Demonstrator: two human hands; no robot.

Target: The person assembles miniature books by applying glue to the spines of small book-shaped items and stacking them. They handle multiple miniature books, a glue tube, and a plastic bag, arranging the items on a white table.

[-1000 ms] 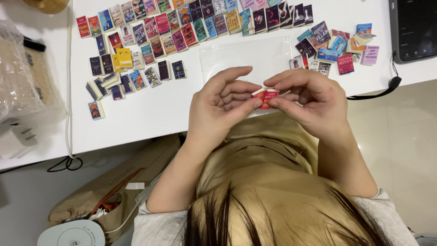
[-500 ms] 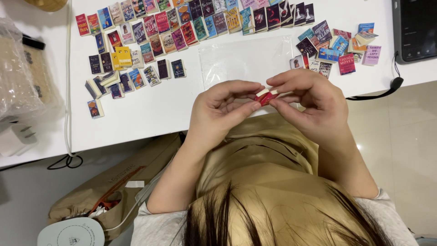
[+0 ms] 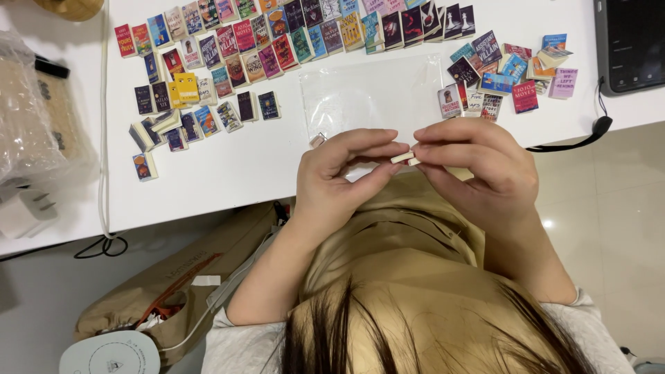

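The tiny book pinched between the left hand and the right hand shows pale, matt paper edges. The bench beneath is smooth, matt white laminate. Just beyond the hands on it lies a clear plastic bag, glossy and faintly crinkled. Around that bag, the miniature books have printed paper covers with a slight sheen. Left of the bench, a wrinkled transparent plastic wrap looks shiny. Below the bench edge sits a tan cloth bag, matt and creased.
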